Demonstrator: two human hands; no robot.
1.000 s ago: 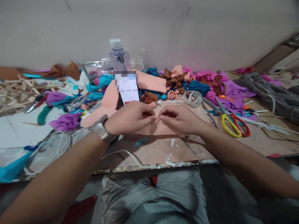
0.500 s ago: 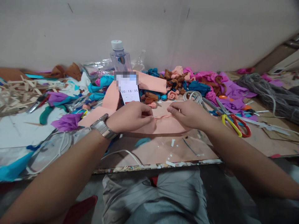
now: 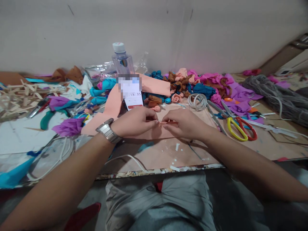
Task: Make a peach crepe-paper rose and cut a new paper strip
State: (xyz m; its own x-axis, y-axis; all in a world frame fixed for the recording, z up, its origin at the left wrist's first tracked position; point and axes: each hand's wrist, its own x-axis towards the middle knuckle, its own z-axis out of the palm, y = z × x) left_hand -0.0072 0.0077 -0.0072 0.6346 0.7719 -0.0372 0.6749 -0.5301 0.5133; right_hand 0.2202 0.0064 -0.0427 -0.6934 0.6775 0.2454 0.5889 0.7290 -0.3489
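Note:
A strip of peach crepe paper [image 3: 156, 132] is pinched along its upper edge between my two hands, just above the table. My left hand [image 3: 136, 122], with a metal watch on the wrist, is closed on the paper, thumb against fingers. Close beside it, fingertips nearly meeting, my right hand [image 3: 184, 123] grips the same edge, which looks gathered there. The fingers cover much of the strip. More peach paper [image 3: 112, 104] curves to the left and behind a phone [image 3: 132, 100] showing a timer.
Behind the phone stands a plastic bottle [image 3: 123, 63]. Coloured crepe paper flowers and scraps [image 3: 204, 91] lie along the wall. To the right are scissors [image 3: 240, 128], a coil of white wire [image 3: 197, 102] and grey cord [image 3: 271, 96]. Wooden sticks [image 3: 26, 96] and green-handled pliers [image 3: 47, 119] lie left.
My right hand has moved left along the paper, closing the gap to my left hand. The strip's right part is now hidden under it. My left hand has hardly moved.

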